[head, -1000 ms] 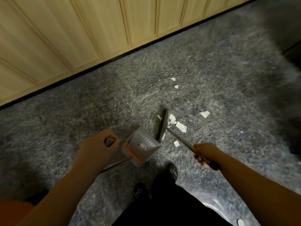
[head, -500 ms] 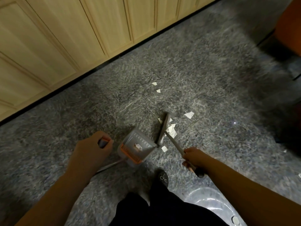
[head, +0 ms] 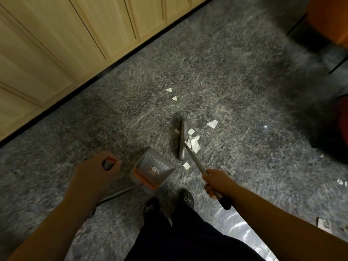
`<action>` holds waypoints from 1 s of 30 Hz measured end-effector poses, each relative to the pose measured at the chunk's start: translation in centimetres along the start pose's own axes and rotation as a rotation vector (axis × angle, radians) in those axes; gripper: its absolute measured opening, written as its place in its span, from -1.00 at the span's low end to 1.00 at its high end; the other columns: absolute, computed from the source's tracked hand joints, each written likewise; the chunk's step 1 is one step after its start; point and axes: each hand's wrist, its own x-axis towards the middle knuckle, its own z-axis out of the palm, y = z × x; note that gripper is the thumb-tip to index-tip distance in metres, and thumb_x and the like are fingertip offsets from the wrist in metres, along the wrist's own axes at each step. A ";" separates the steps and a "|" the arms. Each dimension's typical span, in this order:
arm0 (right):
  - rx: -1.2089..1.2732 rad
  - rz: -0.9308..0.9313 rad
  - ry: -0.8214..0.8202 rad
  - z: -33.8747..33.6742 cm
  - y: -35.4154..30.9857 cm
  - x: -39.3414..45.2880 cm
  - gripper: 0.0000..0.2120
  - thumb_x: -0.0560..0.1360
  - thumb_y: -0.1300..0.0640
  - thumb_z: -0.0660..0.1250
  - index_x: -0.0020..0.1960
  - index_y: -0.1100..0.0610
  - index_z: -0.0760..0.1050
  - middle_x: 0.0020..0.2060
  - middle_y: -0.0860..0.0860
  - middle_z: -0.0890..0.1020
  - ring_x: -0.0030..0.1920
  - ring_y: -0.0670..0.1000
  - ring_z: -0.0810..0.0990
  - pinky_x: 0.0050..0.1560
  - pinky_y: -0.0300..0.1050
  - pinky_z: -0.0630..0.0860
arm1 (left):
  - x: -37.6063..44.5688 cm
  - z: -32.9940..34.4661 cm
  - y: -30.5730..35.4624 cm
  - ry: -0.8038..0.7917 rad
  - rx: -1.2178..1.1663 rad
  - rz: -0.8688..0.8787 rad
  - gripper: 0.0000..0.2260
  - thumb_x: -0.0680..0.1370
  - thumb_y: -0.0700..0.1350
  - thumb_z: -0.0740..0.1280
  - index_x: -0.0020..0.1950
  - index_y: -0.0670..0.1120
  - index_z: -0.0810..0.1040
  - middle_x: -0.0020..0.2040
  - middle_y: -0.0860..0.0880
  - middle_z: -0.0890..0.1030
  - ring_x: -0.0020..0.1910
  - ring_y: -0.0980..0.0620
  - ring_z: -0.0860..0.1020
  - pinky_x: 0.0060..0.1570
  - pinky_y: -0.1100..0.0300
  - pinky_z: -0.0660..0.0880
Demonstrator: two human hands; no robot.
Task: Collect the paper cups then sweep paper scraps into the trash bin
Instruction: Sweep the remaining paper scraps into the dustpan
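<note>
My left hand [head: 94, 171] grips the handle of a grey dustpan [head: 153, 169] with an orange comb edge; the pan stands on the floor and holds one white scrap. My right hand [head: 216, 180] grips the metal handle of a grey broom [head: 182, 140], whose head lies on the floor just beyond the pan. Several white paper scraps [head: 194, 142] lie beside the broom head, one scrap [head: 186, 166] sits near the pan's mouth, and others [head: 212, 123] [head: 169, 90] lie farther out. No paper cups are in view.
Light wooden cabinet doors [head: 66, 40] run along the upper left above a black skirting. The floor is speckled grey stone. My black shoes [head: 186, 199] stand just behind the pan. An orange chair [head: 329, 19] with dark legs is at the top right.
The view has shifted, bringing the chair into sight. The broom head has swung a little away from the dustpan. Both hands keep their grips.
</note>
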 end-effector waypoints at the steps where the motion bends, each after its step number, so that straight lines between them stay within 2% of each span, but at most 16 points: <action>1: -0.038 -0.039 0.020 -0.2 0.0 -0.4 -0.92 0.61 0.21 0.18 -0.04 0.18 0.42 -0.55 0.06 0.41 -0.62 -0.03 0.37 -0.59 -0.25 0.33 | 0.4 -0.1 0.3 -0.007 0.011 0.015 -0.89 0.52 0.07 0.40 -0.20 0.17 0.54 -0.32 0.13 0.56 -0.39 0.11 0.51 -0.43 0.19 0.43; 4: -0.069 -0.103 0.102 -0.7 -0.1 -1.3 -0.89 0.62 0.17 0.19 0.10 0.05 0.45 -0.45 0.11 0.46 -0.61 -0.04 0.41 -0.59 -0.24 0.37 | 1.7 -0.5 1.2 -0.033 0.009 0.053 -0.88 0.51 0.00 0.42 -0.21 0.13 0.55 -0.30 0.12 0.57 -0.34 0.13 0.51 -0.40 0.22 0.39; 6: -0.069 -0.119 0.156 -1.2 -0.4 -1.3 -0.82 0.61 0.15 0.20 0.17 -0.02 0.45 -0.43 0.12 0.47 -0.58 -0.01 0.41 -0.57 -0.23 0.38 | 2.6 -0.9 1.9 -0.059 0.001 0.076 -0.88 0.51 -0.04 0.42 -0.21 0.11 0.56 -0.30 0.08 0.59 -0.32 0.07 0.54 -0.36 0.18 0.43; 9: -0.063 -0.146 0.234 -2.1 -0.7 -0.9 -0.75 0.60 0.14 0.23 0.25 -0.02 0.46 -0.43 0.13 0.49 -0.56 0.02 0.42 -0.55 -0.21 0.39 | 4.0 -1.7 2.8 -0.083 0.029 0.137 -0.88 0.50 -0.07 0.44 -0.22 0.08 0.57 -0.31 0.05 0.60 -0.32 0.02 0.55 -0.29 0.11 0.48; 11: -0.084 -0.165 0.294 -2.9 -1.1 -0.6 -0.74 0.59 0.13 0.24 0.26 -0.01 0.45 -0.43 0.13 0.50 -0.58 0.01 0.42 -0.56 -0.21 0.39 | 5.0 -2.2 3.4 -0.119 0.061 0.156 -0.88 0.51 -0.06 0.44 -0.21 0.08 0.56 -0.29 0.07 0.60 -0.31 0.05 0.54 -0.29 0.14 0.47; 18: -0.166 -0.174 0.483 -6.4 -3.1 1.1 -0.82 0.56 0.13 0.30 0.14 0.10 0.41 -0.38 0.14 0.53 -0.55 0.05 0.46 -0.59 -0.20 0.38 | 8.4 -2.9 5.9 -0.172 0.178 0.367 -0.89 0.50 0.02 0.43 -0.19 0.08 0.55 -0.31 0.08 0.58 -0.38 0.14 0.50 -0.41 0.24 0.37; 22: -0.184 -0.148 0.514 -8.3 -4.1 2.0 -0.94 0.56 0.17 0.29 -0.01 0.13 0.42 -0.41 0.15 0.52 -0.55 0.05 0.46 -0.59 -0.19 0.40 | 10.7 -1.6 7.5 -0.188 0.189 0.457 -0.87 0.49 0.03 0.44 -0.21 0.08 0.54 -0.33 0.06 0.57 -0.35 0.11 0.51 -0.34 0.13 0.48; 24: -0.189 -0.131 0.521 -9.1 -4.5 2.6 -0.89 0.56 0.19 0.28 -0.13 0.11 0.40 -0.44 0.14 0.52 -0.58 0.04 0.45 -0.61 -0.19 0.40 | 11.7 -0.8 7.9 -0.188 0.216 0.478 -0.87 0.49 0.03 0.44 -0.20 0.04 0.55 -0.35 0.07 0.55 -0.35 0.06 0.52 -0.31 0.07 0.52; 26: -0.202 -0.110 0.513 -9.5 -4.9 3.3 -0.83 0.57 0.20 0.26 -0.20 0.10 0.39 -0.45 0.15 0.51 -0.57 0.06 0.46 -0.57 -0.15 0.42 | 12.6 -0.3 8.0 -0.174 0.233 0.500 -0.87 0.49 0.02 0.45 -0.19 0.04 0.55 -0.36 0.10 0.54 -0.36 0.08 0.51 -0.32 0.09 0.52; 30: -0.295 -0.040 0.509 -9.8 -5.6 5.1 -0.85 0.58 0.19 0.24 -0.10 0.25 0.49 -0.46 0.18 0.54 -0.51 0.13 0.51 -0.47 -0.07 0.48 | 14.2 0.1 8.0 -0.186 0.232 0.479 -0.87 0.48 0.00 0.45 -0.21 0.10 0.53 -0.28 0.09 0.60 -0.28 0.08 0.57 -0.35 0.18 0.47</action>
